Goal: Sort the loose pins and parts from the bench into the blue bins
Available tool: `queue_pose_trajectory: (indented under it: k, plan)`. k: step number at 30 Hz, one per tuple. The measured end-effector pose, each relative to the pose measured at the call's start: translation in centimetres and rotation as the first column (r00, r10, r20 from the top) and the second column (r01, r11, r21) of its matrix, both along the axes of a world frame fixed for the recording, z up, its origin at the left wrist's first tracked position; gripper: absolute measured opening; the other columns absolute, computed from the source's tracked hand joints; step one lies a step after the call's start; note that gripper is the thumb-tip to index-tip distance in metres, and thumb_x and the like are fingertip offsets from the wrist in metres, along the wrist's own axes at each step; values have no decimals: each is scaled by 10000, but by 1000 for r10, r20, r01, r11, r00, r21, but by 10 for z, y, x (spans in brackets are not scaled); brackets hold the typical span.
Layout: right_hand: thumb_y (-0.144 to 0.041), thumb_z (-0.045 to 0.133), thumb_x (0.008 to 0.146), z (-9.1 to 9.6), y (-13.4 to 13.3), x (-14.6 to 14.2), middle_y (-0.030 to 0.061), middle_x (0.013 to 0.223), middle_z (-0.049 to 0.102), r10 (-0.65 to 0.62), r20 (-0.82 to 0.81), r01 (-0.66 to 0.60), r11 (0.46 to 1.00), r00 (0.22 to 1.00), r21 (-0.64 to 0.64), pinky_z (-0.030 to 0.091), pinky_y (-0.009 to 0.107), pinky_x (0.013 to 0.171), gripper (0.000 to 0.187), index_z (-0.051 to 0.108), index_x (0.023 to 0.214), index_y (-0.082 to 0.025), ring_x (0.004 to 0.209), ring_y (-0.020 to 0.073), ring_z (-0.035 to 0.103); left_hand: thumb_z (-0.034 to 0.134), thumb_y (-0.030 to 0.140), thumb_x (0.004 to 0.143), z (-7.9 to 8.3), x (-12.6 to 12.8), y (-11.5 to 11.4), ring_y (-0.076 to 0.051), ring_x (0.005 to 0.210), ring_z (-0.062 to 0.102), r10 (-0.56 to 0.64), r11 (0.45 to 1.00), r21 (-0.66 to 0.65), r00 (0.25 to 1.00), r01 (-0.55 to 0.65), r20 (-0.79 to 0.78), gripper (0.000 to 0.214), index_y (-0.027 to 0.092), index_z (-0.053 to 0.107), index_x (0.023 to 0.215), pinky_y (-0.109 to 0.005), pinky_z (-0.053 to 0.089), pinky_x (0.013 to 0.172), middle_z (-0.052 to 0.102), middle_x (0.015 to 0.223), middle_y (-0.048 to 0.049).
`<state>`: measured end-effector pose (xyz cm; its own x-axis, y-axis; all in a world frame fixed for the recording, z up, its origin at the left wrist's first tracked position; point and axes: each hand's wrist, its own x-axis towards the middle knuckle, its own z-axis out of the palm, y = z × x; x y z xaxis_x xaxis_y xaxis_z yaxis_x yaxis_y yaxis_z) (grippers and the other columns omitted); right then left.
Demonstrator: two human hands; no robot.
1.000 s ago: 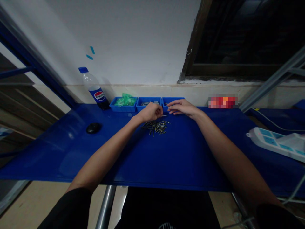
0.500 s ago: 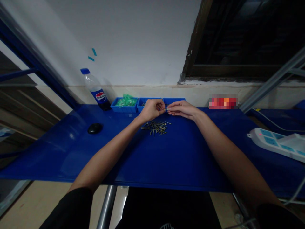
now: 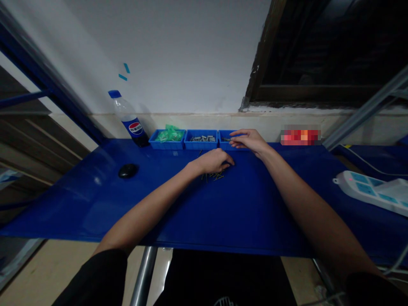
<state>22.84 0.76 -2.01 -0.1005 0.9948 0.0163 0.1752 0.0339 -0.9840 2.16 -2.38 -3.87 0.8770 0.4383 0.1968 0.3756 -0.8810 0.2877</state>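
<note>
A loose pile of thin brass-coloured metal rods, perhaps screws or drill bits (image 3: 214, 175), lies on the blue table. My left hand (image 3: 216, 161) is lowered over it, fingers curled down and hiding part of the pile; what they grip cannot be seen. My right hand (image 3: 250, 141) is at the right blue bin (image 3: 237, 148), its fingers drawn together over the front. Thin rods (image 3: 226, 139) show at these fingertips; whether they are held or lie in the bin is unclear. The middle blue bin (image 3: 200, 145) holds several short grey metal pieces (image 3: 204, 138).
The left blue bin (image 3: 165, 145) contains a green plastic bag (image 3: 170, 135). Beside it stands a Pepsi bottle (image 3: 134, 125). A black computer mouse (image 3: 128, 171) lies at left, a white power strip (image 3: 366, 189) at right. A blurred red item (image 3: 300, 137) is against the wall.
My hands have moved apart from where they met at a small brass-coloured piece. The left has dropped toward the pile; the right has shifted slightly right and up, at the right bin.
</note>
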Motion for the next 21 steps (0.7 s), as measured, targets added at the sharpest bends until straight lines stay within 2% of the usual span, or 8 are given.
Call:
queue_pose_trajectory:
  k: [3,5,8,11,17,19,21]
  plan:
    - [-162,686,869,2,-1,-2,12,523,671,-19,94,14,998,995,53,460,213,468,223,808,1053,-131,445,114,582,642,65,889,-5,5,-2,-227,1020,770,50,997,60,995,-45,-81,306,207,808,1103,-324,581,895,813,1102,-80]
    - [-147,637,860,5,-2,-5,-23,428,574,-53,145,40,995,988,96,383,216,426,270,815,1063,-131,386,109,495,648,61,881,-7,6,-3,-233,986,772,75,993,101,991,-64,-107,297,215,814,1073,-316,580,849,816,1056,-77]
    - [-121,583,806,8,-6,-8,-40,382,497,-94,180,70,988,979,134,331,228,415,333,825,1033,-125,364,111,442,613,42,893,-9,7,-5,-225,970,766,80,989,132,991,-66,-104,309,210,806,1065,-299,571,810,808,1038,-81]
    - [-119,560,740,10,-9,-10,-50,373,462,-97,188,69,986,977,150,305,241,402,362,825,986,-129,340,109,403,565,48,932,-9,8,-6,-223,975,755,90,987,138,993,-78,-76,331,193,782,1135,-304,570,812,787,1076,-100]
    - [-124,570,680,8,-7,-11,-61,402,454,-173,127,151,975,977,161,256,237,375,316,789,907,-148,329,98,379,557,82,958,2,2,0,-234,1032,714,104,984,126,983,-123,150,286,146,766,1143,-380,565,948,746,1107,-126]
    - [-118,580,708,7,-5,-12,-52,406,466,-222,110,201,963,969,179,283,230,393,273,781,888,-151,354,105,414,590,103,948,8,-2,3,-214,977,711,150,980,90,955,-178,258,245,153,773,1103,-382,570,939,750,1062,-107]
    - [-120,600,758,6,-5,-13,-43,420,495,-215,98,197,966,972,170,329,224,422,238,780,909,-157,390,112,458,620,131,934,13,-6,5,-184,880,708,227,968,20,903,-251,364,208,154,782,1064,-353,586,876,755,1002,-93]
